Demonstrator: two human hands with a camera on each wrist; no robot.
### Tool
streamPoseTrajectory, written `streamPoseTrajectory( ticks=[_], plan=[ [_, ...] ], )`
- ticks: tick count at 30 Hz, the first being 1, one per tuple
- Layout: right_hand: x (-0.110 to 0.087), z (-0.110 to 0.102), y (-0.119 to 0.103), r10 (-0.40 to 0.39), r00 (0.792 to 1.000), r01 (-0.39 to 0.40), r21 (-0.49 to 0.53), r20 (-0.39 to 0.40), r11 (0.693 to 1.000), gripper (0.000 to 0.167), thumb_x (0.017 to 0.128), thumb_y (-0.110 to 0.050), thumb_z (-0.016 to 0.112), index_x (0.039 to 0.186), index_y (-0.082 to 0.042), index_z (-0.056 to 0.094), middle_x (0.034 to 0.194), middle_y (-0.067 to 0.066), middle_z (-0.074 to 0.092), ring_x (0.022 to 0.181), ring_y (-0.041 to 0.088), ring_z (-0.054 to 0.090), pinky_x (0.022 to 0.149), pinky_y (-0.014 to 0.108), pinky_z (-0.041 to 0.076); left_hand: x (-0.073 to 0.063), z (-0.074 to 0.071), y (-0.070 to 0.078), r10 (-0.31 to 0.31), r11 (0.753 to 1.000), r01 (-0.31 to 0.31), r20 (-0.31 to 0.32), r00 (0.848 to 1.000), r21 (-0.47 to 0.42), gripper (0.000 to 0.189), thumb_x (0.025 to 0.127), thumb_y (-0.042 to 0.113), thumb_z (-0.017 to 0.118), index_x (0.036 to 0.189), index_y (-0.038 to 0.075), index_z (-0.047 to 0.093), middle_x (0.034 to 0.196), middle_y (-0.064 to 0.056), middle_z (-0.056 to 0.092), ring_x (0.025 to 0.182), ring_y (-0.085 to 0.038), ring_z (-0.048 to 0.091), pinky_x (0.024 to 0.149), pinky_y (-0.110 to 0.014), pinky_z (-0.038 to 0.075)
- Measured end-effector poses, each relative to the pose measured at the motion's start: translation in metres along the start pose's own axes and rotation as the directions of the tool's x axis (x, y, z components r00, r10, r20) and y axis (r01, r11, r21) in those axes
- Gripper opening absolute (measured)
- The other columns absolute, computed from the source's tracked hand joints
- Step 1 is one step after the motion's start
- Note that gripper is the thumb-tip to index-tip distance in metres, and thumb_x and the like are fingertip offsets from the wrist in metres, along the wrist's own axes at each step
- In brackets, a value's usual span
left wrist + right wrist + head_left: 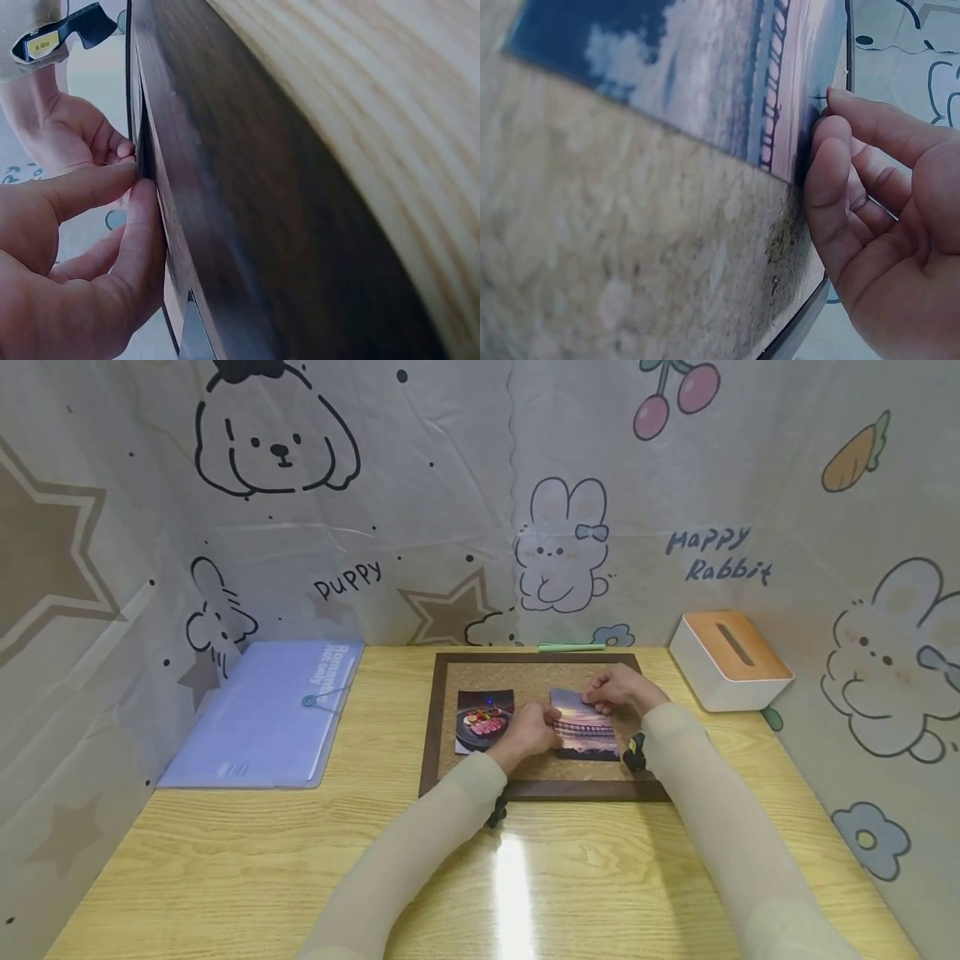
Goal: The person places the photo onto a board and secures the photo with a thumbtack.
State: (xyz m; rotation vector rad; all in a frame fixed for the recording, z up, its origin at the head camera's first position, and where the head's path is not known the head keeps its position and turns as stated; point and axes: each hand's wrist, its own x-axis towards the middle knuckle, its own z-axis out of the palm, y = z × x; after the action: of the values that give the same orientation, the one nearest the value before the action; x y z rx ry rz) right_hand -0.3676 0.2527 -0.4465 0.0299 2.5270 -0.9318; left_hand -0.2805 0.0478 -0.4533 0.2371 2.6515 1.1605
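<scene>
A cork board [532, 768] with a dark brown frame lies on the table. On its right half is a photo of a bridge at sunset [587, 745]. My left hand [531, 729] pinches this photo's left edge between thumb and fingers. At the photo's top, my right hand [622, 689] pinches a red-headed pin [829, 93], whose thin needle points at the picture; most of the pin is hidden by the fingertips. A food photo [483, 724] lies on the board's left half, with a small blue spot near its top.
A pale blue document folder [255, 718] lies at the left. At the back right stands a white tissue box [731, 660] with an orange lid. Behind the board lies a slim green stick-like item [572, 647]. Printed curtains [450, 510] enclose the table [585, 868].
</scene>
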Motion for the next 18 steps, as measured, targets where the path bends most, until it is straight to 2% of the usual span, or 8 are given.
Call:
streamPoseTrajectory(
  ticks=[11, 18],
  plan=[
    [-0.0024, 0.002, -0.0016, -0.007, 1.0, 0.007, 0.001, -0.019, 1.0, 0.014, 0.093, -0.017, 0.069, 0.09, -0.006, 0.063, 0.067, -0.004, 0.062, 0.06, 0.007, 0.058, 0.058, 0.019, 0.05, -0.0012, 0.0003, -0.0001, -0.012, 1.0, 0.012, 0.0, 1.0, -0.016, 0.047, 0.08, 0.008, 0.081, 0.126, 0.008, 0.069, 0.121, -0.008, 0.071, 0.11, -0.021, 0.064, 0.099, -0.034, 0.051],
    [-0.0007, 0.0034, 0.0034, -0.025, 1.0, 0.025, -0.009, -0.014, 1.0, 0.013, 0.095, -0.018, 0.068, 0.091, -0.006, 0.064, 0.07, -0.002, 0.063, 0.062, 0.008, 0.059, 0.059, 0.019, 0.05, -0.0012, 0.001, 0.0003, 0.002, 1.0, -0.001, -0.008, 1.0, 0.025, 0.046, 0.079, 0.01, 0.083, 0.123, 0.008, 0.07, 0.117, -0.008, 0.072, 0.107, -0.021, 0.064, 0.096, -0.033, 0.052]
  ],
)
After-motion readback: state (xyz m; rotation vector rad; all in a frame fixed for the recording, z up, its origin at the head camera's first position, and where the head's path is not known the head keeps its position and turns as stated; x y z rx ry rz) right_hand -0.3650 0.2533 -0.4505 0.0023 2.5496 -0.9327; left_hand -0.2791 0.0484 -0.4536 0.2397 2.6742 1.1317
